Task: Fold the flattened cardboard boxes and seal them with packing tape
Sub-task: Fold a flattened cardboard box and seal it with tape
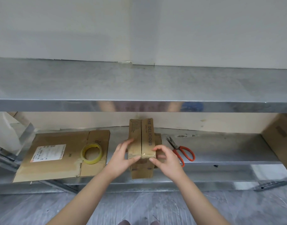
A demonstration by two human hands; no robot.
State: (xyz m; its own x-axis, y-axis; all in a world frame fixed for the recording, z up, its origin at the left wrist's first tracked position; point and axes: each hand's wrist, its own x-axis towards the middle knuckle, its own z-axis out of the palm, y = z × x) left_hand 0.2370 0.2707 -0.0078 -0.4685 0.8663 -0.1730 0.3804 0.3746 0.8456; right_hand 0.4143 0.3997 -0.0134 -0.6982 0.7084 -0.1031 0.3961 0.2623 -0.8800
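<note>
- One flattened cardboard box (pixel 58 156) lies on the lower shelf (pixel 220 148) at the left. It bears one white label (pixel 48 153), and its near edge overhangs the shelf front.
- One roll of yellowish packing tape (pixel 91 153) lies flat on the right part of that cardboard.
- The left hand (pixel 123 156) grips the left side of the folded box. Its fingers lie over the top flap and its thumb rests on the near edge by the seam.
- One folded box (pixel 142 143) stands mid-shelf with two top flaps meeting at a dark centre seam. A shiny piece of tape covers its near right corner.
- The right hand (pixel 165 158) pinches that taped corner between a curled forefinger and thumb.
- One pair of red-handled scissors (pixel 182 150) lies just right of the hands, blades slightly parted.
- One brown carton (pixel 279 143) sits at the far right, partly cut off.
</note>
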